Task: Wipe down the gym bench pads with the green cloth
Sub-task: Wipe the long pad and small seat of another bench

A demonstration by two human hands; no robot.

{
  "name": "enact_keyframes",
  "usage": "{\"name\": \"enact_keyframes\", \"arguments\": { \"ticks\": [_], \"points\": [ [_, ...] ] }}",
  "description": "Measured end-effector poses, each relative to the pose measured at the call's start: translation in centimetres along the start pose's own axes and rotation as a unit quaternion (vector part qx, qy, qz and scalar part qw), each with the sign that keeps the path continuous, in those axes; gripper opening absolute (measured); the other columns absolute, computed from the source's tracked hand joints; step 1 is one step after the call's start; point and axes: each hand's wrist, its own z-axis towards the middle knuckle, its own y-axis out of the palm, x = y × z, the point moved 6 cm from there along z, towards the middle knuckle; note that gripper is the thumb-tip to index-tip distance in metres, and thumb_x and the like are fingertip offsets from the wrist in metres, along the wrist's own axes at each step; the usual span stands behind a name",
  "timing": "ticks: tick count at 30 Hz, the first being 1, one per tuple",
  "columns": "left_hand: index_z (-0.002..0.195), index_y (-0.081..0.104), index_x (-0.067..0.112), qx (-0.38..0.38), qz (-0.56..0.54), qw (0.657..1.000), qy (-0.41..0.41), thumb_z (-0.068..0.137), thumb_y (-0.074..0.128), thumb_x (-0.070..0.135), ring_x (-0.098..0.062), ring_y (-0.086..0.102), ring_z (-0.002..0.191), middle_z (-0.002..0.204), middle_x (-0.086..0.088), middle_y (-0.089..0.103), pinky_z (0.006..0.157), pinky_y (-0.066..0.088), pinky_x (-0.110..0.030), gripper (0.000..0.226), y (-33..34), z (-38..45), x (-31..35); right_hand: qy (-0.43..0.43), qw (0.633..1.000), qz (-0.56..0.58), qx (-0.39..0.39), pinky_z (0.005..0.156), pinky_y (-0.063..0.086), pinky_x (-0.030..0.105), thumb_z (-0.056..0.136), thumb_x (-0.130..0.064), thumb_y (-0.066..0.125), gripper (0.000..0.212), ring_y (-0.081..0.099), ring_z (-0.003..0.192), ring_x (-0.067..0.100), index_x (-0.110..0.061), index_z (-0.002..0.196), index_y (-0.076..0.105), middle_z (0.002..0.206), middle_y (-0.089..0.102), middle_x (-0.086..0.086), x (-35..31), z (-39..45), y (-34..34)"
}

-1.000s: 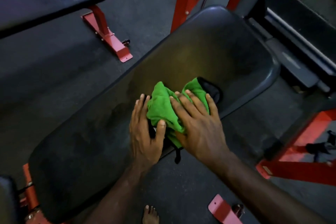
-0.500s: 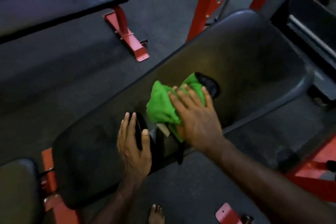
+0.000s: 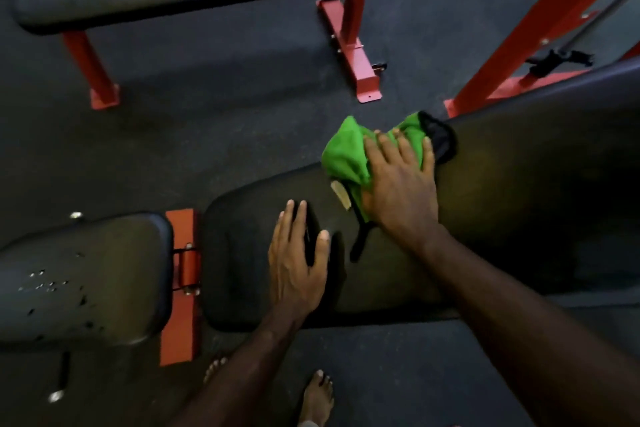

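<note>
Here, the right hand (image 3: 401, 184) lies flat with fingers spread, pressing the green cloth (image 3: 346, 156) onto the long black bench pad (image 3: 502, 211) at frame centre, by the pad's far edge. The left hand (image 3: 298, 263) rests open on the same pad, lower left of the cloth. A smaller seat pad (image 3: 86, 274) sits at left.

Bare pad (image 3: 519, 218) stretches right of the cloth (image 3: 346, 156); left hand (image 3: 298, 263) blocks the pad's left end, red hinge bracket (image 3: 181, 284) and seat pad (image 3: 86, 277) beyond.
</note>
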Motion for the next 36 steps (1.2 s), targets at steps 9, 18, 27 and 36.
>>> {"name": "enact_keyframes", "arguments": {
  "ticks": [9,18,27,36],
  "points": [
    [0.158,0.038,0.012,0.039,-0.013,0.996,-0.076,0.102,0.029,0.065,-0.023,0.027,0.155,0.165,-0.007,0.035,0.126,0.024,-0.040,0.078,-2.9,-1.5,-6.3,-0.199,0.975,0.008,-0.097,0.123,0.006,0.055,0.090,-0.058,0.038,0.076,0.040,0.149,0.030,-0.017,0.152,0.050,0.157,0.049,0.007,-10.9,-3.3,6.9],
    [0.158,0.040,0.014,0.058,-0.020,0.986,-0.153,0.104,0.031,0.052,-0.023,0.028,0.155,0.166,-0.007,0.033,0.125,0.022,-0.037,0.067,-4.6,-3.3,-13.7,-0.144,0.985,0.013,-0.095,0.124,0.001,0.061,0.092,-0.056,0.037,0.077,0.027,0.155,0.033,-0.016,0.157,0.040,0.165,0.038,0.008,-18.0,0.0,10.1],
    [0.157,0.038,0.012,0.029,-0.105,0.969,-0.223,0.100,0.040,0.044,-0.010,0.033,0.148,0.162,-0.001,0.038,0.122,0.024,-0.025,0.066,-7.5,-3.6,-17.3,-0.171,0.979,0.009,-0.111,0.123,-0.003,0.059,0.092,-0.056,0.061,0.076,0.030,0.154,0.033,-0.016,0.155,0.044,0.162,0.042,0.008,-23.8,-0.5,13.3],
    [0.120,0.069,0.010,-0.055,-0.141,0.916,-0.371,0.106,0.053,0.021,-0.025,0.064,0.104,0.115,-0.010,0.072,0.077,0.033,-0.024,0.024,-13.0,-6.7,-22.3,-0.266,0.946,-0.015,-0.187,0.119,0.017,0.060,0.087,-0.050,0.046,0.070,0.051,0.141,0.035,-0.011,0.143,0.061,0.147,0.059,0.011,-28.6,-9.3,16.8]
  ]
}}
